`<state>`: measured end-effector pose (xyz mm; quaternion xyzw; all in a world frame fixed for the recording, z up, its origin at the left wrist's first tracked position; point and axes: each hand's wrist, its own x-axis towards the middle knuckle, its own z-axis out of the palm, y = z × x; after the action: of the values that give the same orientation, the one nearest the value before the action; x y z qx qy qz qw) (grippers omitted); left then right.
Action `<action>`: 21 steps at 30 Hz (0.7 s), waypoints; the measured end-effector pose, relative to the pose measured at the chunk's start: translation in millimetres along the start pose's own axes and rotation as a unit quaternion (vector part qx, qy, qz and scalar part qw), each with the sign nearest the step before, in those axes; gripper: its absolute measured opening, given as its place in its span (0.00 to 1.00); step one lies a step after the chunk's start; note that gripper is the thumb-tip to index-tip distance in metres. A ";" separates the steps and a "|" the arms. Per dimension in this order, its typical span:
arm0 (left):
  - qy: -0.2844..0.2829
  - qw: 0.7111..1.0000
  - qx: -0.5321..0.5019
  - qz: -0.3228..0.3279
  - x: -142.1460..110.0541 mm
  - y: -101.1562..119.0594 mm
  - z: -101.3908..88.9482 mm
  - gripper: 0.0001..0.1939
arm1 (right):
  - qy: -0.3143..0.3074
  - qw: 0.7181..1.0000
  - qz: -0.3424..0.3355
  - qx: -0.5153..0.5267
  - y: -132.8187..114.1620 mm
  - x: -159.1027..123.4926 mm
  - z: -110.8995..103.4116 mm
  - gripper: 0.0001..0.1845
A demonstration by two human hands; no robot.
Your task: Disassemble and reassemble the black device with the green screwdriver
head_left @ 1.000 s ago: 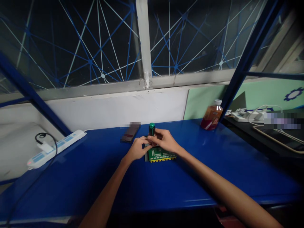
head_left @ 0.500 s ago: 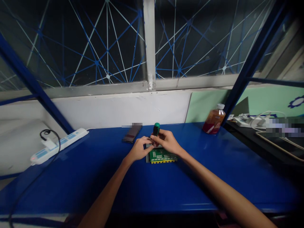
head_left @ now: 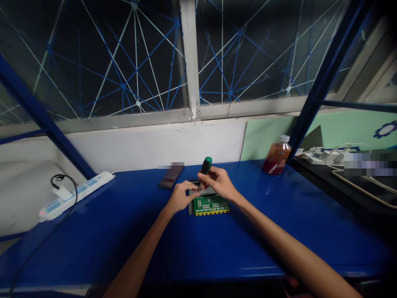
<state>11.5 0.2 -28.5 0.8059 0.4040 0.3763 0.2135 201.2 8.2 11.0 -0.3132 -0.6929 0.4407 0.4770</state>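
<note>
My right hand [head_left: 218, 182]: fingers closed round screwdriver [head_left: 206, 165], green top leaning right, thin metal end pointing down by left hand [head_left: 180, 197]. Left thumb and finger bent close to metal end; can't tell if they pinch anything. Green board [head_left: 212, 204], yellow front edge, lies on blue table [head_left: 248, 244], partly under my hands. Phone [head_left: 172, 176] lies behind left hand. Bottle [head_left: 277, 158] stands at back right.
</note>
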 end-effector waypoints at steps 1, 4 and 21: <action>0.007 1.000 -0.001 -0.002 0.1 0.5 -0.1 0.04 | 0.009 1.000 -0.003 -0.003 -1.8 0.6 -2.2 0.16; 0.022 1.000 0.004 -0.004 0.1 2.1 -0.6 0.05 | 0.039 0.999 -0.005 -0.018 -7.5 0.9 -16.7 0.17; -0.116 0.979 0.073 0.152 48.7 74.6 85.1 0.05 | 0.014 0.789 0.233 -0.568 47.5 -50.3 -144.4 0.19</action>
<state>133.4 -7.1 -12.2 0.9096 0.2756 0.2780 0.1391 354.7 29.9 -28.9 -0.6858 -0.7175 0.0612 0.1054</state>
